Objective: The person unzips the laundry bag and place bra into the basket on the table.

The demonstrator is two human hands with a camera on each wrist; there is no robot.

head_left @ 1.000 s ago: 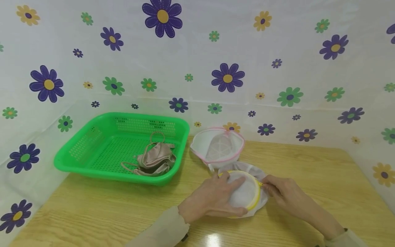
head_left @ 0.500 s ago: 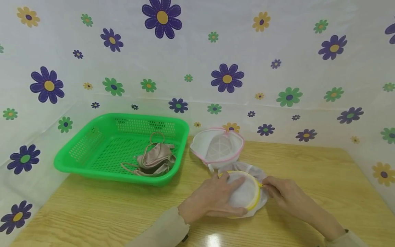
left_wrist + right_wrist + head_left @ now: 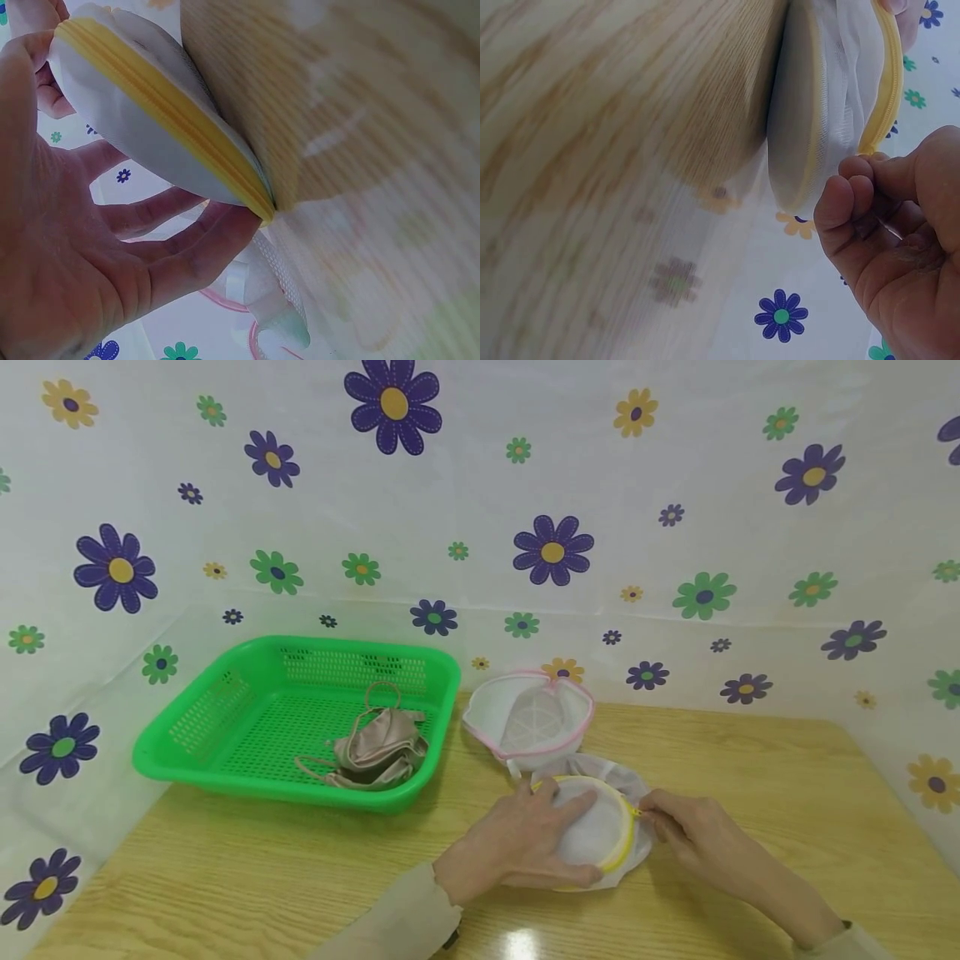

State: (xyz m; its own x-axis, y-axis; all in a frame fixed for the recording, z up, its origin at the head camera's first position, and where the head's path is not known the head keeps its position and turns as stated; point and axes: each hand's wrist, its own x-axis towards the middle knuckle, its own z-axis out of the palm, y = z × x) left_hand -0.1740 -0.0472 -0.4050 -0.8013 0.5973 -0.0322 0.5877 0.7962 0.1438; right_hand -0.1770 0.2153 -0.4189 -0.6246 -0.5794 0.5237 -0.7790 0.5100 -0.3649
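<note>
A white mesh laundry bag (image 3: 596,831) with a yellow zipper (image 3: 161,105) lies on the table. My left hand (image 3: 528,835) spans its round top, thumb and outer fingers holding at the rim; the left wrist view shows a fingertip at the zipper edge. Pinched in my right hand (image 3: 697,835) at the bag's right side is the zipper's pull, mostly hidden by thumb and fingers (image 3: 855,176). Just behind stands another white mesh laundry bag (image 3: 532,722), pink-trimmed and gaping, with a spoked round panel inside.
To the left stands a green plastic basket (image 3: 292,789) with a crumpled beige satin garment (image 3: 382,747) with thin straps inside. A flower-printed white sheet (image 3: 480,493) hangs behind and at the sides of the wooden table (image 3: 285,868).
</note>
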